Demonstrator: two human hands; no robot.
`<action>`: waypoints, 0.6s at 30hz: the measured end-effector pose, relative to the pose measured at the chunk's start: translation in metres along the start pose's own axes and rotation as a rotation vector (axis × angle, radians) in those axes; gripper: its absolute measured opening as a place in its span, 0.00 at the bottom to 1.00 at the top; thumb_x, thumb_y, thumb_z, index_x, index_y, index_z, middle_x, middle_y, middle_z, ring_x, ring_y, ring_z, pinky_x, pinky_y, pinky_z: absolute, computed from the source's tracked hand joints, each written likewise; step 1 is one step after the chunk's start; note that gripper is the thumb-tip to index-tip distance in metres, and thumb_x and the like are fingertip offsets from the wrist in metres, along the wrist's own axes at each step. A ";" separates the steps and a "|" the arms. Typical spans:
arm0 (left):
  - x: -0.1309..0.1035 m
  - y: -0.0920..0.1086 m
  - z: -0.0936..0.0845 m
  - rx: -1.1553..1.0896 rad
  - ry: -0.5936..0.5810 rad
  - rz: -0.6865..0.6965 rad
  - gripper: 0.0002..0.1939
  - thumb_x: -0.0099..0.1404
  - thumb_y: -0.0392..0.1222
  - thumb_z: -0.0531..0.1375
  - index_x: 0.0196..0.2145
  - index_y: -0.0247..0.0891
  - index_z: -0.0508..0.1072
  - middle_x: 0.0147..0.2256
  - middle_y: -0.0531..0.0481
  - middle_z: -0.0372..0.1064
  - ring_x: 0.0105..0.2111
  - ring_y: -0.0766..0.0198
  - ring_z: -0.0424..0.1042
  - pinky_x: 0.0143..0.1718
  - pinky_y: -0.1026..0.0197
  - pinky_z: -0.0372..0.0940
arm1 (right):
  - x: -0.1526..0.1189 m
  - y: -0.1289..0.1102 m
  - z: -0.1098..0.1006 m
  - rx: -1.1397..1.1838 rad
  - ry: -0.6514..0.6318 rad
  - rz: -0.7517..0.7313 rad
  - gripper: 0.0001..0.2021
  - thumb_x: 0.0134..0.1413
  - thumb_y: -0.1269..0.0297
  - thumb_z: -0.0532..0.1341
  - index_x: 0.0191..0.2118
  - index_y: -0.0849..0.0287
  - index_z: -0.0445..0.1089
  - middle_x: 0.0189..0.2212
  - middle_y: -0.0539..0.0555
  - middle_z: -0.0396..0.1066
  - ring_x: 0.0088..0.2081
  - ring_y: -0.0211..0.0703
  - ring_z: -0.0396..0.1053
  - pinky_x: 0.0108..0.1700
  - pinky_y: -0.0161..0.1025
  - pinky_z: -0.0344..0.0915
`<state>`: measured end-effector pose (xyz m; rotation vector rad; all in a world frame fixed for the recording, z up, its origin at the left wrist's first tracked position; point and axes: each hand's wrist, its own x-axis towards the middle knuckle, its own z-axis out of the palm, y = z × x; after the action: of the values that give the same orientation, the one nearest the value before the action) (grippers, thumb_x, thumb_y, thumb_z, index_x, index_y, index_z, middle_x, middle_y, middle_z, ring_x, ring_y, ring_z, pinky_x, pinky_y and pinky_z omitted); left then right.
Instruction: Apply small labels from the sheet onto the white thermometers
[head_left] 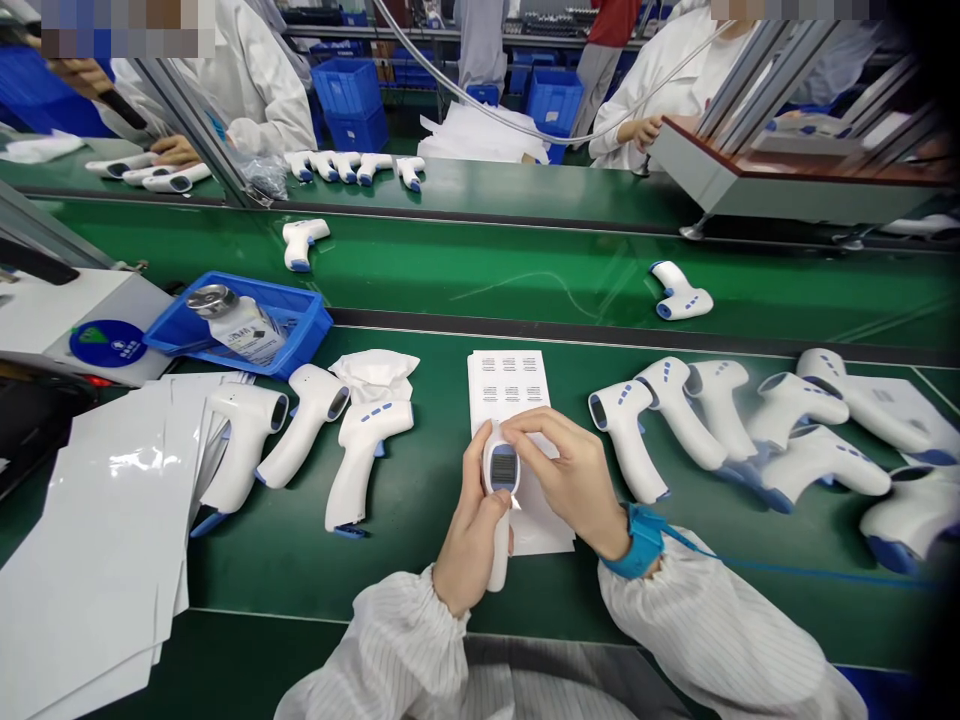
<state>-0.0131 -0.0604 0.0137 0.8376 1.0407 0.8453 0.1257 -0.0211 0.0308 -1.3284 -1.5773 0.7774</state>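
My left hand (466,545) is wrapped round the handle of a white infrared thermometer (496,555), its grey screen facing me. At the thermometer's head, the bent fingertips of my right hand (566,480) press against the upper edge; whether a small piece lies under them I cannot tell. A blue strap (639,540) circles my right wrist. Beneath both hands lies a sheet of small printed labels (513,375). To the left are several similar thermometers, the closest one (364,455) lying on its side. More thermometers (626,435) lie in a group on the right.
A blue tray (307,335) holds a metal-capped bottle (244,325). White sheets (82,540) are stacked at left. Across the green belt (487,270), where two thermometers lie, co-workers in white sleeves (262,90) sit at another bench. A slanted rack (810,190) stands at far right.
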 end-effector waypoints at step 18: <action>0.038 0.020 -0.043 0.142 0.139 0.151 0.34 0.60 0.52 0.60 0.62 0.43 0.60 0.55 0.38 0.66 0.62 0.41 0.57 0.59 0.43 0.59 | 0.215 0.033 -0.022 -0.573 0.051 0.332 0.18 0.58 0.58 0.63 0.51 0.62 0.66 0.53 0.60 0.66 0.55 0.52 0.64 0.55 0.50 0.61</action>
<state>-0.0474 -0.0104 0.0050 0.9978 1.1807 0.9764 0.1562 0.1933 0.0611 -2.0442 -1.6224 0.4869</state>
